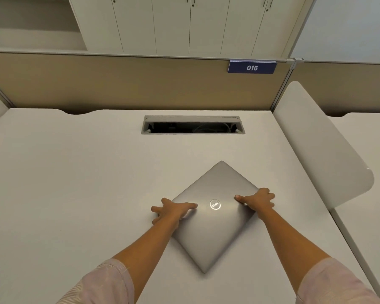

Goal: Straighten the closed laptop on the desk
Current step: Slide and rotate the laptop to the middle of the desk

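L hand (pixel 173 209) splayed, R hand (pixel 257 201) curled

An office workstation: a white desk (pixel 75 172) with a cable hatch (pixel 192 125), a beige partition (pixel 119 84) with a tag (pixel 252 67) reading 016, apparently cupboards (pixel 173 23) behind.

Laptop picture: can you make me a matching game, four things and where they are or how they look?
1 Dell laptop
2 016 sign
3 cable hatch
4 right hand

A open, in the desk
B blue, on the partition
C grips the laptop's right corner
D closed, turned cornerwise

Pairs: 1-D, 2-B, 3-A, 4-C
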{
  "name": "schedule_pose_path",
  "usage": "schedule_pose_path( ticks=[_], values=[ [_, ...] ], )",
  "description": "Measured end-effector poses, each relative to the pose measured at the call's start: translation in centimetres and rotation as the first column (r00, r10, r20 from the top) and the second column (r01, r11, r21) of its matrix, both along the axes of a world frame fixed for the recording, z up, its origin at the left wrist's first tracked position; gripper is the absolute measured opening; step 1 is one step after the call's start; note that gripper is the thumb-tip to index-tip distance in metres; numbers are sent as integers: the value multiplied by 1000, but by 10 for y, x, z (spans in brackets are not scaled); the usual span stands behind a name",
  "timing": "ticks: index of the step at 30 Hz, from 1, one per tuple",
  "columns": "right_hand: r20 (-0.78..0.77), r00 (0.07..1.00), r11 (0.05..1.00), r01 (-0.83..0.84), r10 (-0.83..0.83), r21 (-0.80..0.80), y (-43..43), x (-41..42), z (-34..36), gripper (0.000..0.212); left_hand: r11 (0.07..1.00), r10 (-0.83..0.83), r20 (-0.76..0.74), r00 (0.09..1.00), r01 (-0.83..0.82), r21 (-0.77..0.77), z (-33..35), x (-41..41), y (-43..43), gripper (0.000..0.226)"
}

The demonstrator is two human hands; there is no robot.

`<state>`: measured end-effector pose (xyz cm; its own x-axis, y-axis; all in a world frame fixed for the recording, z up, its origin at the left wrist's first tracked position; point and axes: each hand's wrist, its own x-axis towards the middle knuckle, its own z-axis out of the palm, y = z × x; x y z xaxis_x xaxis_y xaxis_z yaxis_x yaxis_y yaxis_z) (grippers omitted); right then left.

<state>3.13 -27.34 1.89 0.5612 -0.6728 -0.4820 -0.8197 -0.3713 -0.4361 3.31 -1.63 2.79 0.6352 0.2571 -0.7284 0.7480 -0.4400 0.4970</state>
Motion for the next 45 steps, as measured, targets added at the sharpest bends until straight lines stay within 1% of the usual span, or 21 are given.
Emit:
schedule_pose_path(
  ticks=[8, 11, 16, 19, 22, 25, 28, 32, 36, 39, 41, 42, 44, 45],
  values=[
    [44, 995, 996, -86, 88, -36, 81, 43, 5, 104, 991, 134, 42, 990, -134, -8, -1, 34, 79, 110],
    [50, 993, 994, -102, 104, -35, 111, 55, 4, 103, 988, 155, 60, 986, -156, 8, 0, 46, 109, 111],
    [80, 986, 989, -143, 145, -28, 155, 70, -1, 100, 987, 147, 60, 987, -151, 55, 0, 65, 153, 110],
    [89, 984, 988, -156, 156, -4, 172, 75, -6, 94, 986, 130, 51, 990, -135, 94, 1, 75, 170, 108],
    [106, 985, 990, -137, 134, 21, 185, 78, -8, 92, 986, 122, 39, 992, -126, 111, 0, 85, 183, 108],
    [109, 984, 989, -145, 143, 10, 192, 83, -9, 91, 988, 114, 28, 993, -117, 104, -3, 94, 191, 111],
    [106, 983, 989, -149, 148, 1, 195, 86, -10, 91, 988, 94, 23, 995, -96, 125, -3, 101, 194, 108],
    [122, 978, 985, -167, 171, -40, 195, 86, -13, 90, 981, 35, -3, 999, -34, 190, -4, 106, 194, 106],
    [92, 967, 967, -227, 238, -113, 193, 84, -14, 90, 964, -33, 7, 999, 30, 265, -10, 105, 191, 94],
    [27, 952, 939, -296, 305, -173, 189, 85, -11, 92, 924, -175, 38, 984, 151, 352, -17, 98, 188, 88],
    [-28, 934, 907, -354, 357, -229, 185, 87, -7, 90, 865, -298, 61, 952, 243, 439, -22, 91, 190, 90],
    [-49, 919, 884, -389, 390, -261, 183, 89, -5, 87, 814, -374, 73, 925, 290, 504, -26, 87, 191, 92],
    [-73, 884, 834, -460, 461, -305, 179, 95, -1, 79, 675, -550, 97, 829, 374, 636, -35, 80, 192, 94],
    [-76, 864, 812, -495, 498, -308, 178, 99, 1, 76, 624, -623, 126, 772, 394, 675, -39, 75, 191, 92]
  ],
)
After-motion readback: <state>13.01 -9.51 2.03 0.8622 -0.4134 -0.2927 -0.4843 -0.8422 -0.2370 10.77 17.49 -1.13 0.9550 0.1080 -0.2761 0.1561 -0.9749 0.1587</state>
